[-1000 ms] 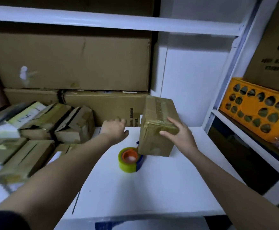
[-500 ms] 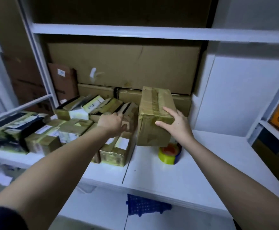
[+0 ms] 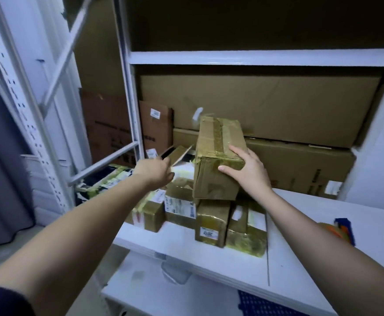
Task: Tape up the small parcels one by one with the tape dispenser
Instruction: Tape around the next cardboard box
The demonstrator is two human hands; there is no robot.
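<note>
My right hand (image 3: 248,169) grips the right side of a taped brown parcel (image 3: 216,156) and holds it above a pile of several small taped parcels (image 3: 211,222) on the white shelf (image 3: 300,258). My left hand (image 3: 154,171) reaches forward over the left part of the pile with its fingers curled; I cannot tell whether it touches a parcel. The tape dispenser (image 3: 339,229), a yellow roll with orange and blue parts, lies on the shelf at the far right, partly hidden behind my right forearm.
Large cardboard cartons (image 3: 266,106) fill the back of the shelf. A white upright post (image 3: 129,92) and a cross rail (image 3: 104,163) stand to the left, with more parcels (image 3: 104,181) beyond. A blue plastic mat (image 3: 264,304) lies on the lower shelf.
My right hand has carried the parcel leftward, from beside the tape dispenser to above the pile. My left hand has reached further left, and my view has turned left.
</note>
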